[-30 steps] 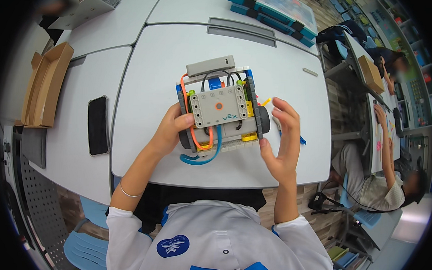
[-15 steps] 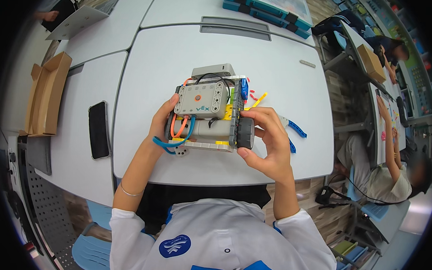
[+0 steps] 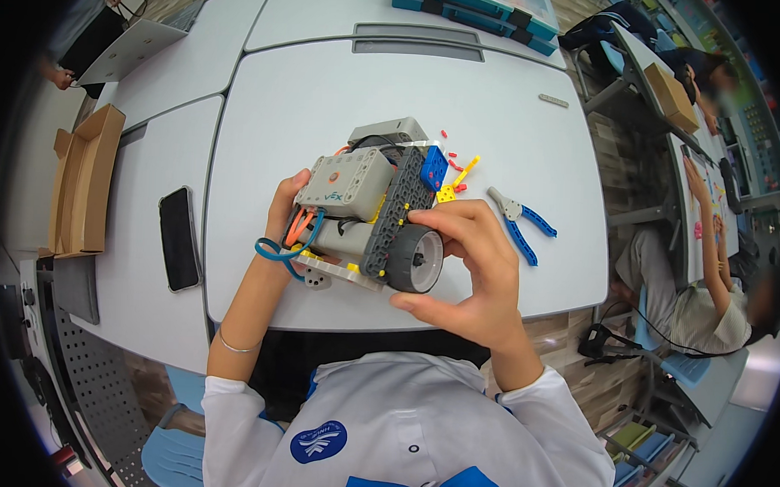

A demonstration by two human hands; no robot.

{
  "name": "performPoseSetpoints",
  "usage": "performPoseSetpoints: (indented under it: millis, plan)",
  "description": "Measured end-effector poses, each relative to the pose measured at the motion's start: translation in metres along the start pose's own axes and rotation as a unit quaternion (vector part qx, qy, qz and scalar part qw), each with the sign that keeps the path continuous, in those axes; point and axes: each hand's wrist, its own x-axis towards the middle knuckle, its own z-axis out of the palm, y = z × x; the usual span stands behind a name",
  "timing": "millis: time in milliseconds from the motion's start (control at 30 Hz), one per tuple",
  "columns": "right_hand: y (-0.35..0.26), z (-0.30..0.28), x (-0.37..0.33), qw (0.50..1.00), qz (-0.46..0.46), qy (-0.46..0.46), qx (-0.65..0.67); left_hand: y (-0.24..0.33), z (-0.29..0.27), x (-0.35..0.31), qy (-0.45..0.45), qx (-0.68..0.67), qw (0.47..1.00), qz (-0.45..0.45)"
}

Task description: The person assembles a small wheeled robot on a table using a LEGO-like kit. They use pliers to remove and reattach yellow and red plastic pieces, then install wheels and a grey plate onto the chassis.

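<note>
A toy robot vehicle [image 3: 369, 234], tilted with its right side toward me, is held between my two hands above the white table. It carries a light grey control box [image 3: 345, 177], orange and teal cables, dark grey side beams and a blue piece [image 3: 434, 168]. My left hand [image 3: 286, 205] grips its left side; most of those fingers are hidden behind it. My right hand [image 3: 475, 272] curves round the grey wheel [image 3: 417, 260], index finger at the upper edge and thumb at the lower. Beyond the robot lie small red pegs [image 3: 454, 166] and a yellow piece [image 3: 467, 169].
Blue-handled pliers [image 3: 524, 224] lie right of my right hand. A black phone [image 3: 179, 239] and an open cardboard box [image 3: 87, 186] are on the left. Teal cases [image 3: 475, 21] stand at the far edge. Other people sit at tables on the right; another person is near a laptop [image 3: 135, 50].
The robot has turned and tilted, so its right side and the wheel's outer face now show. My right hand has shifted slightly left with the wheel. The pliers are now fully in view.
</note>
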Motion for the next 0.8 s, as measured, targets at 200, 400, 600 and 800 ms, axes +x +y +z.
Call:
performPoseSetpoints:
  millis: [200, 400, 600, 800]
  plan:
    - [-0.017, 0.006, 0.002, 0.999, -0.033, 0.042, -0.010, 0.002, 0.008, -0.004, -0.062, -0.085, 0.994, -0.026]
    - [-0.021, -0.002, -0.001, 0.975, -0.114, 0.070, -0.179, -0.002, -0.005, 0.003, -0.102, -0.090, 0.990, -0.028]
    - [-0.030, -0.014, 0.004, 0.963, -0.113, 0.005, -0.243, -0.002, 0.010, 0.001, 0.042, 0.072, 0.997, 0.001]
    - [-0.024, -0.016, 0.003, 0.959, -0.097, -0.030, -0.264, -0.004, 0.025, 0.001, 0.071, 0.057, 0.996, 0.009]
